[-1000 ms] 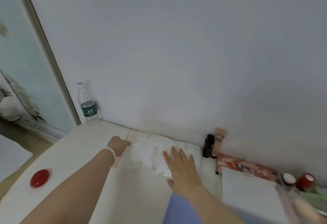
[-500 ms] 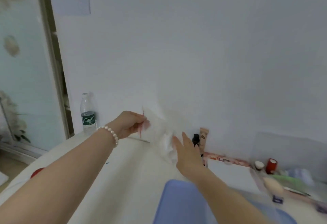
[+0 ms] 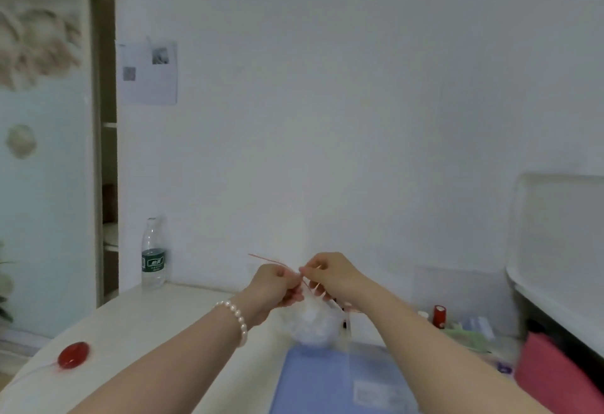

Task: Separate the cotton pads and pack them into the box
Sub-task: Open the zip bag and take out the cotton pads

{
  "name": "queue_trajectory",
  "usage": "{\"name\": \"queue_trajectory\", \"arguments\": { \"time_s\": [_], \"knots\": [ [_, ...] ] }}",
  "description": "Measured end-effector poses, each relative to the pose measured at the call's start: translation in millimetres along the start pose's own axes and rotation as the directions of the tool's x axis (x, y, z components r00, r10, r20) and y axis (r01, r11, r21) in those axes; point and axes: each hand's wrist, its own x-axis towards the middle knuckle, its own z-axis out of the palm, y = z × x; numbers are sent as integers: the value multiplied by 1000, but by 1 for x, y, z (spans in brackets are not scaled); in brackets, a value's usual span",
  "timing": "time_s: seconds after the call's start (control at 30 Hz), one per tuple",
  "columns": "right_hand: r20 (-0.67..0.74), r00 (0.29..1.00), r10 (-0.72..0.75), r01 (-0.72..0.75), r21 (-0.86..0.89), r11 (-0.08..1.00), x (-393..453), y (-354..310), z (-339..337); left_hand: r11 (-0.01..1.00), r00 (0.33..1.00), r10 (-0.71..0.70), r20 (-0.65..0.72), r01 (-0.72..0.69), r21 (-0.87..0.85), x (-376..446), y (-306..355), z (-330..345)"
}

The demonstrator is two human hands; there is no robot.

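Cotton pads, white and bunched inside a clear plastic drawstring bag (image 3: 312, 323), are being held up at lower centre of the frame, above a blue flat box (image 3: 330, 381). The bag's neck is being pinched from both sides: the left hand (image 3: 276, 286) is curled on it from the left, and the right hand (image 3: 330, 274) is gripping it from the right, with a thin red drawstring (image 3: 271, 261) being held between the fingertips of both. A second ago the bag was lying flat on the pale tabletop (image 3: 157, 322) under an open right palm; it is now being lifted clear, so opening appears to be under way, with no pad yet separated. The bag is hanging with its long axis roughly vertical, mouth pointing up and bulging bottom down. Further out, a clear water bottle (image 3: 153, 255) is standing at left, and a red round object (image 3: 73, 354) is lying at lower left.
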Motion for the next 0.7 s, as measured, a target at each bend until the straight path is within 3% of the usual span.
{"name": "queue_trajectory", "arguments": {
  "time_s": [0.1,0.47,0.57,0.7],
  "knots": [
    [-3,1000,-7,7,17,1000,0,1,0,997,999,12,-45,-15,-73,0,-1,3],
    [-17,1000,-12,17,295,955,33,17,-5,959,1000,14,4,-13,-282,35,2,13],
    [-93,995,-21,42,235,971,42,26,-2,963,999,42,8,-38,-266,43,0,18],
    [-262,964,-45,73,101,992,49,27,6,989,996,90,-29,-93,-115,51,3,21]
  ]
}}
